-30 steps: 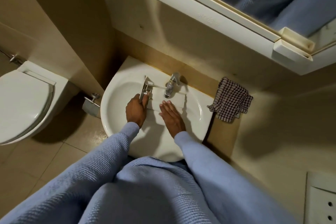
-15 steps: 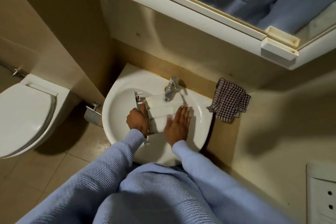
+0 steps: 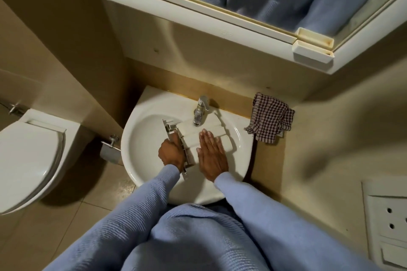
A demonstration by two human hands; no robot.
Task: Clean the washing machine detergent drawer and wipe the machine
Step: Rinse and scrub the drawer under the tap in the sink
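Drawer first: the white detergent drawer (image 3: 211,130) lies in the sink (image 3: 136,160), its far end under the tap (image 3: 200,110). Your left hand (image 3: 170,156) holds its grey left edge, the grip curled round the frame. Your right hand (image 3: 212,156) lies flat on the drawer's top — grip spread, fingers straight, pressing the plastic. A checked cloth (image 3: 269,123) sits bunched on the ledge just beside the sink's right rim — apart from both hands. A toilet (image 3: 28,160) stands to your left, lid down.
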